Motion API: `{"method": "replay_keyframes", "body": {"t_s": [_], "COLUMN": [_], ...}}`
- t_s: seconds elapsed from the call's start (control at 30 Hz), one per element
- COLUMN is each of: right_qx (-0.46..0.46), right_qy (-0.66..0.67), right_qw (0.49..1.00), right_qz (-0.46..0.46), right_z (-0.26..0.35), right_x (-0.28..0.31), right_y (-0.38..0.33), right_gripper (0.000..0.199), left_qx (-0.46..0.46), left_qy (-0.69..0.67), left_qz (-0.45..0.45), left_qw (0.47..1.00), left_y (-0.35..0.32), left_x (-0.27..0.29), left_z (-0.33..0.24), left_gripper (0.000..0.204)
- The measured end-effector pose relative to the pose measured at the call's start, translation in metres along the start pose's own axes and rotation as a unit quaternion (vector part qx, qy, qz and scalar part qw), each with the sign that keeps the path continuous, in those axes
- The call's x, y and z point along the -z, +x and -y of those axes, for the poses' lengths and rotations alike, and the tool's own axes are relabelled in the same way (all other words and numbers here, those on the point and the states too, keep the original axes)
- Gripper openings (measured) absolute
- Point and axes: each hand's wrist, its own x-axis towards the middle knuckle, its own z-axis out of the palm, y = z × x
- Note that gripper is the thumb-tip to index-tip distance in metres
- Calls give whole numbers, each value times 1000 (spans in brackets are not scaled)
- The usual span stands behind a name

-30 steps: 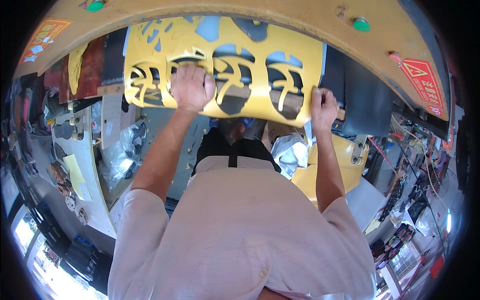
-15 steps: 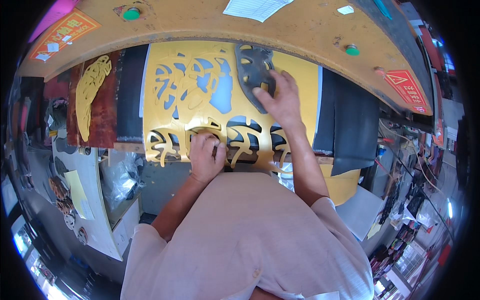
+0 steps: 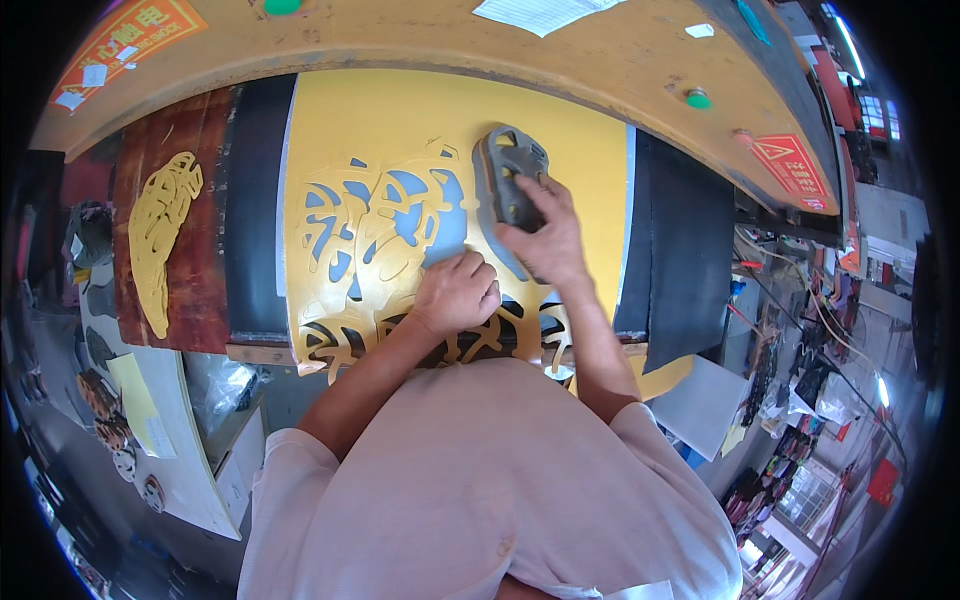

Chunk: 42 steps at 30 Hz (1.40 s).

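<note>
A dark grey cutting die [image 3: 510,158], long and foot-shaped with openings through it, sits on the yellow sheet [image 3: 400,105]. My right hand [image 3: 552,232] grips the die near its right side, thumb and fingers closed about its upper edges. To the left of the die, my left hand [image 3: 456,290] is curled closed over the cut part of the sheet, by a large gap. Its fingers hide whatever they may hold. Curved openings run through the sheet left of the die and along its near edge, which overhangs the table front.
A yellow cut piece [image 3: 165,240] of openwork lies on a red-brown board [image 3: 212,190] at left. Black mats [image 3: 690,240] flank the sheet. Beyond it spans a yellow machine beam [image 3: 620,55] with green buttons [image 3: 698,99]. A white side table [image 3: 190,470] stands lower left.
My left hand has left the sheet's near strip and moved farther in, toward the die. My right hand stays on the die. The view has shifted, so the scene appears lower.
</note>
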Motion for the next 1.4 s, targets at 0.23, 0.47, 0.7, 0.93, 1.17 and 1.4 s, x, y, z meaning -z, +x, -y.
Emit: {"method": "replay_keyframes", "body": {"t_s": [0.23,0.47,0.7,0.93,1.17,1.4], "right_qx": [-179,-85,-226,-271,-262,3], "right_qy": [438,526,278,19,-112,149], "right_qw": [881,844,911,930,939,985], "right_qz": [21,-64,-203,-249,-193,-92], "right_z": [-24,-56,-98,-165,-173,-102], "right_x": [88,155,160,139,133,90], "right_y": [2,-51,-96,-105,-109,0], "right_gripper": [75,84,68,68,59,31], "left_qx": [-8,57,252,446,588,607], "left_qy": [-21,-72,-123,-303,-499,-411], "left_qz": [3,13,-79,-14,6,49], "left_qw": [1000,996,957,842,637,679], "left_y": [-7,-12,57,121,147,161], "left_x": [-3,-22,-20,-11,-16,-12], "left_z": [-4,-30,-18,13,-4,21], "left_gripper": [11,12,23,29,30,27]}}
